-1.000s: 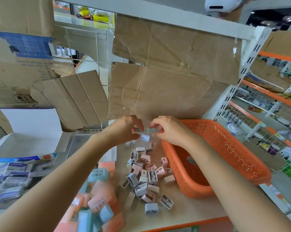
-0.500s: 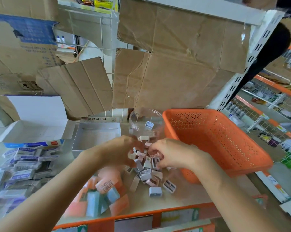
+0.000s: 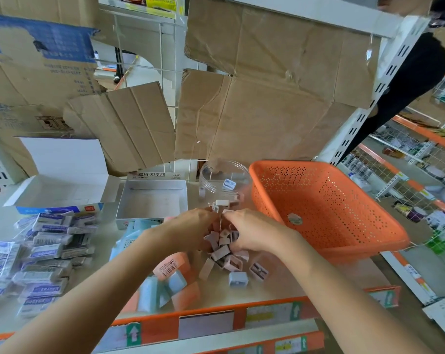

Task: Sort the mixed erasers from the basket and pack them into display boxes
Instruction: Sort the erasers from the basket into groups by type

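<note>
The left hand [image 3: 190, 231] and right hand [image 3: 252, 231] meet mid-shelf, fingers curled around a heap of small pink pieces [image 3: 226, 251]. Just behind them a clear tub [image 3: 208, 175] holds one blue piece [image 3: 229, 184]; the orange basket [image 3: 331, 200] sits tilted at right, wrapped erasers [image 3: 45, 251] heaped far left.

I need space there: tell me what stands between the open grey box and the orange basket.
Head view: a clear round tub stands between the open grey box and the orange basket, one small blue piece inside it.
</note>
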{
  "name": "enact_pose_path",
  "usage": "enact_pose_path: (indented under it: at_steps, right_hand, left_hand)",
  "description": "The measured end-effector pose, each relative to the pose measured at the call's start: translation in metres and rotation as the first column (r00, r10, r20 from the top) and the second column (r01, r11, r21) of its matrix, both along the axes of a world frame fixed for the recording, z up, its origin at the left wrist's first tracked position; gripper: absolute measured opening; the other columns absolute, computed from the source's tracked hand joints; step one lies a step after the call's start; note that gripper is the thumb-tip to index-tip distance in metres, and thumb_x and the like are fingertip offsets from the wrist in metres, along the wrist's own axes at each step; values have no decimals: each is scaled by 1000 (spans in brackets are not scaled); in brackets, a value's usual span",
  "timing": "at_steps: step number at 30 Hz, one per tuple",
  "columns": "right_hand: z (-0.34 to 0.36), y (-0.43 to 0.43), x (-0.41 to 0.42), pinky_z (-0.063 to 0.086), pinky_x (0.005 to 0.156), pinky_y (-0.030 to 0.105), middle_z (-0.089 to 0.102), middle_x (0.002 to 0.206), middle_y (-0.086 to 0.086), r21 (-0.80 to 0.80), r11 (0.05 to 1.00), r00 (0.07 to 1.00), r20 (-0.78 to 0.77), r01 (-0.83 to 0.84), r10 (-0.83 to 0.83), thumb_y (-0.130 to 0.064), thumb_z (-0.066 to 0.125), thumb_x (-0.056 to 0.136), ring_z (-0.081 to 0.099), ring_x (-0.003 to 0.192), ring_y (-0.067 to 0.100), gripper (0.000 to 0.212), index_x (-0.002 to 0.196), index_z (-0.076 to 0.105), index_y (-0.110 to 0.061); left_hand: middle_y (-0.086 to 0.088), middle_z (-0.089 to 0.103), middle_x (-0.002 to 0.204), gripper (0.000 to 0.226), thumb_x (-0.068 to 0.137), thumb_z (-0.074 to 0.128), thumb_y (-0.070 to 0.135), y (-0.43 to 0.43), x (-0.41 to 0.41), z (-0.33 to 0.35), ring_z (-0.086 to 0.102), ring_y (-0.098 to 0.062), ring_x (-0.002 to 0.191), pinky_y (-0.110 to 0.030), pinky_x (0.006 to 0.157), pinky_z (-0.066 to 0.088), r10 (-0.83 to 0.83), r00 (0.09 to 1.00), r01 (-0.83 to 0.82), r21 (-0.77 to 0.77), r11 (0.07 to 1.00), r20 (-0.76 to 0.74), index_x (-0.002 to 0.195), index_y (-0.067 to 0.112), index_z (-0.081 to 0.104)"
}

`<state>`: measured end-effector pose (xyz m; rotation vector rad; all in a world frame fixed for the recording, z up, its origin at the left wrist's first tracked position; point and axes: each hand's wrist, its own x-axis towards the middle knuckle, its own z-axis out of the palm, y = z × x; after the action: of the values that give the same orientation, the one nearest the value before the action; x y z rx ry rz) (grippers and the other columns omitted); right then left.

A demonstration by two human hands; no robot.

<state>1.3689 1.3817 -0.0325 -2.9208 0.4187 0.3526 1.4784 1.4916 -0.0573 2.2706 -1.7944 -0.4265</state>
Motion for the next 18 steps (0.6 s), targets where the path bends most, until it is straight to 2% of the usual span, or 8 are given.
enact_pose_path:
  at_steps: [4, 8, 11, 15, 16, 18]
  right_hand:
    - [4, 2, -1, 25, 47, 21, 46, 85, 0, 21, 1000, 999, 38, 1, -2, -15, 68, 75, 46, 74, 19, 27, 85, 43, -18]
    - [3, 2, -3, 25, 47, 21, 48, 84, 0, 24, 1000, 998, 59, -8, 6, -17, 68, 76, 46, 74, 18, 24, 83, 45, -17]
    - [6, 1, -3, 27, 47, 23, 47, 76, -2, 27, 1000, 997, 78, 4, -6, -18, 68, 76, 47, 72, 19, 22, 81, 46, -16]
    - [14, -2, -3, 28, 48, 25, 39, 64, -8, 58, 998, 994, 107, 20, -26, -19, 68, 76, 37, 57, 10, 34, 66, 36, -23]
    - [16, -3, -3, 30, 49, 25, 40, 64, -8, 65, 998, 993, 115, 22, -29, -18, 68, 75, 37, 56, 7, 35, 64, 35, -25]
    - [21, -7, -2, 40, 55, 28, 49, 70, -5, 93, 995, 989, 137, 37, -50, -19, 69, 75, 47, 63, 10, 22, 72, 47, -24]
  left_hand:
    - [0, 56, 113, 43, 79, 69, 19, -1, -1, -1, 45, -7, 82, -12, 65, 33, -1, 999, 0, 21, 1000, 40, 120, 17, 55]
    - [0, 56, 112, 40, 77, 68, 16, 0, 1, -2, 43, -7, 82, -13, 67, 32, 16, 1000, -15, -20, 1000, 13, 114, 15, 56]
    - [1, 58, 110, 39, 77, 71, 20, 2, 5, 1, 45, -7, 80, -12, 67, 35, 12, 1000, -12, -57, 998, -7, 113, 15, 57]
    - [1, 61, 108, 36, 78, 70, 23, 4, 9, 7, 46, -6, 79, -11, 67, 33, 7, 1000, -11, -126, 992, -31, 110, 14, 59]
    - [1, 62, 107, 36, 78, 71, 23, 4, 10, 10, 47, -6, 80, -11, 67, 33, 8, 999, -13, -139, 990, -35, 110, 14, 59]
    - [0, 62, 105, 35, 77, 71, 21, 3, 14, 16, 48, -7, 79, -10, 64, 33, 8, 999, -15, -159, 987, -39, 108, 13, 60]
